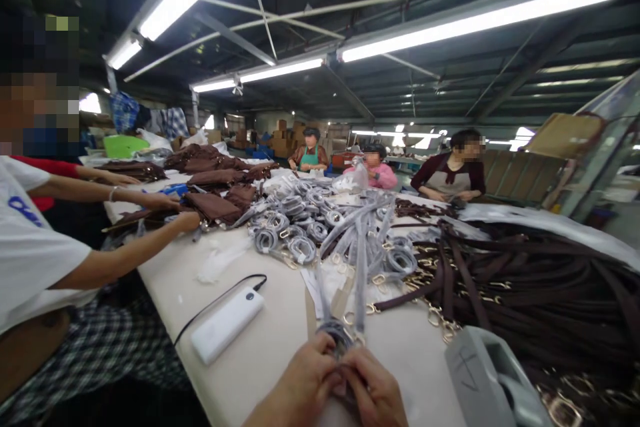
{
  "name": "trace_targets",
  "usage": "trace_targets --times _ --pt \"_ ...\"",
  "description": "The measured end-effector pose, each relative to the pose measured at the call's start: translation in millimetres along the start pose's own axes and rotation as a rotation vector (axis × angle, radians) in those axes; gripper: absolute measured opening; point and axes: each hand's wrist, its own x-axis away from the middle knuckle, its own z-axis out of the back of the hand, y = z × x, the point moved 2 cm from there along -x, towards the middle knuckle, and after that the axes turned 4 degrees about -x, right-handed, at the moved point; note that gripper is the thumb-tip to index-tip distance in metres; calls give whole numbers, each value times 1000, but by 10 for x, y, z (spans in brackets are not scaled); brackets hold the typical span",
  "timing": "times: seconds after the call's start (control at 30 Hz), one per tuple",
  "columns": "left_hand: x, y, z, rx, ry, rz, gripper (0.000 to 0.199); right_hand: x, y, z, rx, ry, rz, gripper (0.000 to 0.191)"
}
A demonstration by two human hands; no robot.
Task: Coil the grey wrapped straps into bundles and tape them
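Observation:
Near the table's front edge, my left hand (pixel 303 377) and my right hand (pixel 374 383) are close together, fingers closed on a rolled strap (pixel 336 332). The strap looks sheathed in clear plastic, and two greyish lengths run from it up the table. Gold-coloured clasps (pixel 349 317) lie just beyond my fingers. Part of the roll is hidden by my hands. Ahead is a heap of coiled straps in plastic (pixel 301 248). Loose dark brown straps (pixel 540 287) with gold clasps are piled to the right.
A grey tape dispenser (pixel 483 373) stands right of my hands; a white power bank (pixel 227 325) with a black cable lies left. Brown fabric pieces (pixel 215 207) are stacked beyond. A co-worker's arms (pixel 135 250) reach in from the left. Several people sit at the far side.

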Motion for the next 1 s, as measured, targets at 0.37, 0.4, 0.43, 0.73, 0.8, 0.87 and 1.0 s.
trace_targets --times 0.37,0.4,0.43,0.73,0.8,0.87,1.0 --pt "-26 363 278 11 19 55 7 -192 -354 251 85 93 177 21" --pt "-44 376 265 58 29 82 9 -191 -372 264 85 95 211 20" --pt "-63 380 245 117 28 108 9 -188 -385 272 76 95 233 20" --pt "-125 271 126 545 -6 198 16 -208 -552 390 44 -70 314 18" --pt "-109 286 154 556 -61 180 21 -209 -586 427 70 -135 386 19" --pt "-91 316 177 549 -111 169 19 -205 -582 451 40 -95 361 18" --pt "-55 393 214 420 -71 93 15 -200 -519 434 -83 14 134 19"
